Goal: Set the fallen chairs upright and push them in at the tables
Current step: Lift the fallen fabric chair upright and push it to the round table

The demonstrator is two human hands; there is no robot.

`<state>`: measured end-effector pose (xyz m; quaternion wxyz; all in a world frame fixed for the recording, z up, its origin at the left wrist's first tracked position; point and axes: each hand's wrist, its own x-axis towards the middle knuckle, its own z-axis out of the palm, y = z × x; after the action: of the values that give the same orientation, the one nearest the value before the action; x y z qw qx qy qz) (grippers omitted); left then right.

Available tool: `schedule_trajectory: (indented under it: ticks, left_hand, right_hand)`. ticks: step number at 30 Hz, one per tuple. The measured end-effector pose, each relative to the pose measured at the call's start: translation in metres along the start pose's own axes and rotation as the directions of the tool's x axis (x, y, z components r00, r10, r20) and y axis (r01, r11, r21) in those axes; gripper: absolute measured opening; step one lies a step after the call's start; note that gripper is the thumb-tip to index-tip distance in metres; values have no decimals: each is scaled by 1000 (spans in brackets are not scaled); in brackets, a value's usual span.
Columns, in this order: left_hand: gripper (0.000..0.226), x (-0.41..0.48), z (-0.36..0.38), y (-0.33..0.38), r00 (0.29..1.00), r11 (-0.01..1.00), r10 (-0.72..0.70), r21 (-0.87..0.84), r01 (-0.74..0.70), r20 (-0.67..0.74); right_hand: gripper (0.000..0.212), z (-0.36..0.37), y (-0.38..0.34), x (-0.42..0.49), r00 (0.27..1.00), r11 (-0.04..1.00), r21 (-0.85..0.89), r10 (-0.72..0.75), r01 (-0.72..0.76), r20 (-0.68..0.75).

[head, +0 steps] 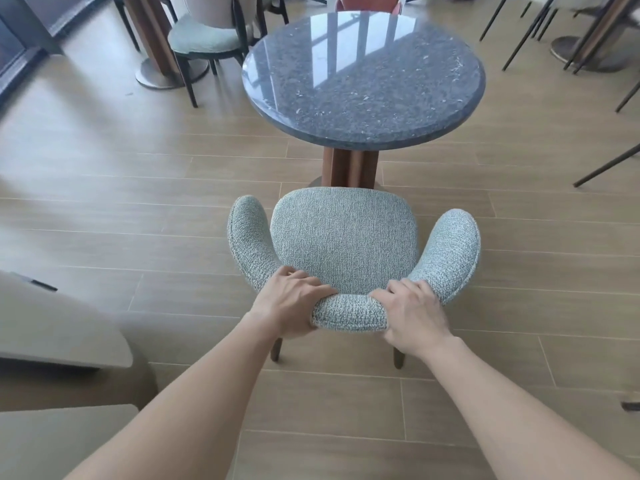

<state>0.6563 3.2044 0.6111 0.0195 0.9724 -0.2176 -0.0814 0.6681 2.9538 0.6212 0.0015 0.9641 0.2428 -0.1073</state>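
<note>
Head view: your left hand [292,306] and right hand [412,311] clasp the backrest of the upright chair [341,237]; its seat faces the table [363,84] straight ahead, front edge near the pedestal.

Looks like a café dining room: round grey speckled stone pedestal table [363,81], pale green bouclé armchair [341,244], similar green-seated dark-legged chair [204,38] beyond, pale wood-plank floor [104,174].

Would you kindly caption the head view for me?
Left hand and right hand grip the upright chair facing the table.
</note>
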Motion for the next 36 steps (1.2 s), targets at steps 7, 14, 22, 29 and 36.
schedule_trajectory:
  ticks: [7, 14, 22, 29, 36]
  left_hand:
    - [70, 51, -6, -13, 1000, 1000, -8, 24, 8, -17]
    - [73, 84, -8, -23, 1000, 999, -16, 39, 16, -15]
    - [65, 84, -11, -20, 999, 1000, -24, 18, 24, -23]
    - [57, 63, -4, 4, 998, 999, 5, -47, -8, -64]
    - [62, 59, -12, 19, 1000, 999, -24, -40, 24, -6]
  right_hand:
    - [55, -9, 32, 43, 999, 1000, -10, 18, -18, -37]
    - [63, -18, 51, 71, 999, 999, -16, 39, -39, -12]
    - [58, -22, 51, 73, 999, 998, -49, 43, -43, 4]
    - [47, -14, 54, 45, 998, 994, -108, 2, 4, 56]
    - [68, -9, 58, 29, 999, 1000, -12, 7, -6, 34]
